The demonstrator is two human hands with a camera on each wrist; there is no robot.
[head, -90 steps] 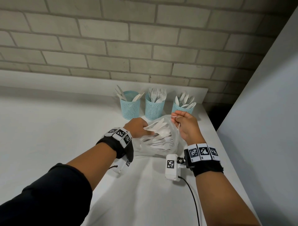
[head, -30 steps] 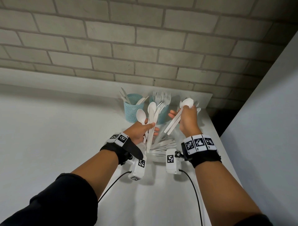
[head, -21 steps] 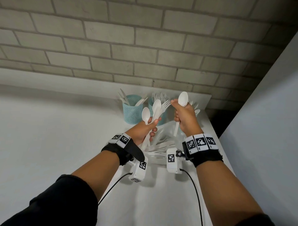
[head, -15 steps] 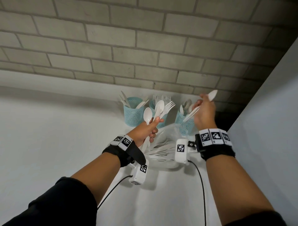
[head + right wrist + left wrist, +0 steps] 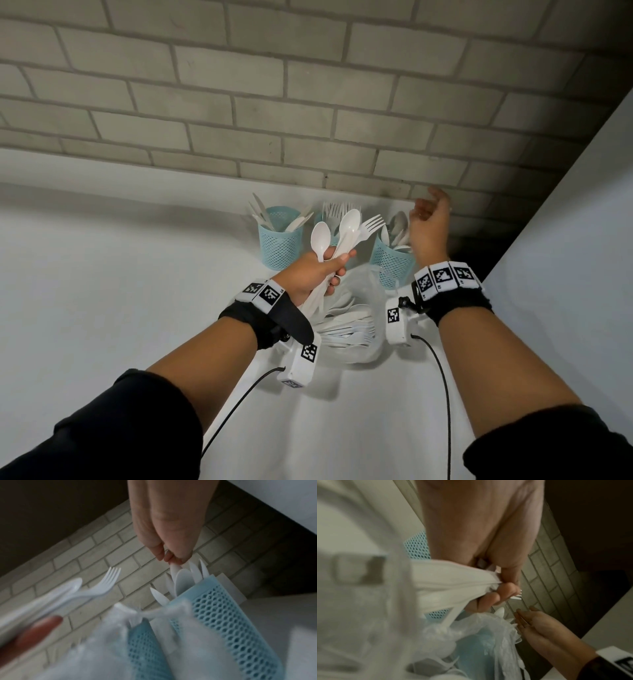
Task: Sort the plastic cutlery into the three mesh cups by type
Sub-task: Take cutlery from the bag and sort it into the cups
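The left hand [image 5: 310, 274] grips a bundle of white plastic cutlery [image 5: 337, 246], its fingers curled round the handles; two spoon bowls and one fork head stick up out of the fist, in front of the middle cup [image 5: 323, 222]. That middle cup, mostly hidden behind the bundle, holds forks. To the left of it the left cup [image 5: 280, 241] holds what look like knives, and to the right of it the right cup [image 5: 392, 262] holds spoons. All three are pale blue mesh and stand in a row against the brick wall [image 5: 308, 102]. The right hand [image 5: 428, 229] hovers over the right cup with loosely curled fingers; in the right wrist view its fingertips [image 5: 169, 557] are just above the spoon tips, and contact cannot be told. Nearer the person than the middle cup, a clear plastic bag [image 5: 363, 322] lies on the white table [image 5: 120, 291] with more white cutlery inside.
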